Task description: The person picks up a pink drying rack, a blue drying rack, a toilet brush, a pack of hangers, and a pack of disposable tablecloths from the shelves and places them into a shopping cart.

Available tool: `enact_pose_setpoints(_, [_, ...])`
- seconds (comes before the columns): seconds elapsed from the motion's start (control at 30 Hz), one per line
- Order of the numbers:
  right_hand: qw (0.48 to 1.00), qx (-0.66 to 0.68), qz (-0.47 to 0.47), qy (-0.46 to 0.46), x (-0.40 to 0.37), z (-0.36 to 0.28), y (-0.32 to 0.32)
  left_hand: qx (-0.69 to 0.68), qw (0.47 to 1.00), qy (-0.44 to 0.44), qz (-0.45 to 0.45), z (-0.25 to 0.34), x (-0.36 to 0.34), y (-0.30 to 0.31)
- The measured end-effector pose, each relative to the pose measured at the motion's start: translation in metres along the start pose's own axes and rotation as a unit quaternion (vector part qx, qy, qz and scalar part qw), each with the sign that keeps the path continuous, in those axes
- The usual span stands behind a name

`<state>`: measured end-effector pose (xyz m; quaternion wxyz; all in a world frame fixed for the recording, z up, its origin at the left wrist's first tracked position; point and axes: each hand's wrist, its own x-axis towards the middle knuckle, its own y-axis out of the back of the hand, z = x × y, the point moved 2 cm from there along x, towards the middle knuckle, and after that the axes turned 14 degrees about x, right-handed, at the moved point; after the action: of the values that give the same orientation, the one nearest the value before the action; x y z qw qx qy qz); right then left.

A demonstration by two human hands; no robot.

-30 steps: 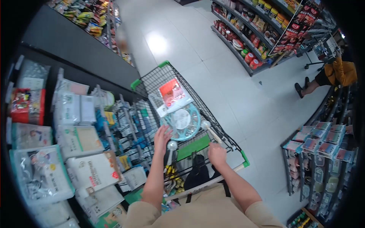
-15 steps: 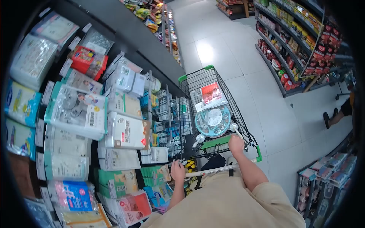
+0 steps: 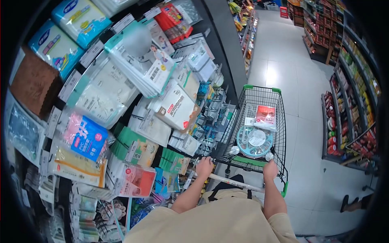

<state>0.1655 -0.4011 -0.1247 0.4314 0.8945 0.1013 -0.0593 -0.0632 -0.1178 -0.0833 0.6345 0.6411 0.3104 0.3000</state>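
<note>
my left hand (image 3: 204, 167) is clamped on the left end of the cart handle (image 3: 237, 183); my right hand (image 3: 270, 170) is closed on the rear right corner of the cart (image 3: 282, 133)

Packets (image 3: 121, 81) hang crowded on the left rack (image 3: 219, 32), white, green, pink and blue. A pale tiled floor (image 3: 300, 105) runs ahead. Jars (image 3: 331, 139), perhaps sauces, line the right shelves (image 3: 354, 73). Someone's shoe (image 3: 344, 201) shows lower right.
</note>
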Motion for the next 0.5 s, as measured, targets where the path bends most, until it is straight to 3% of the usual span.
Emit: enact_pose_setpoints(0.5, [0.999, -0.033, 0.009, 0.008, 0.011, -0.005, 0.002, -0.014, 1.0, -0.006, 0.023, 0.009, 0.004, 0.001])
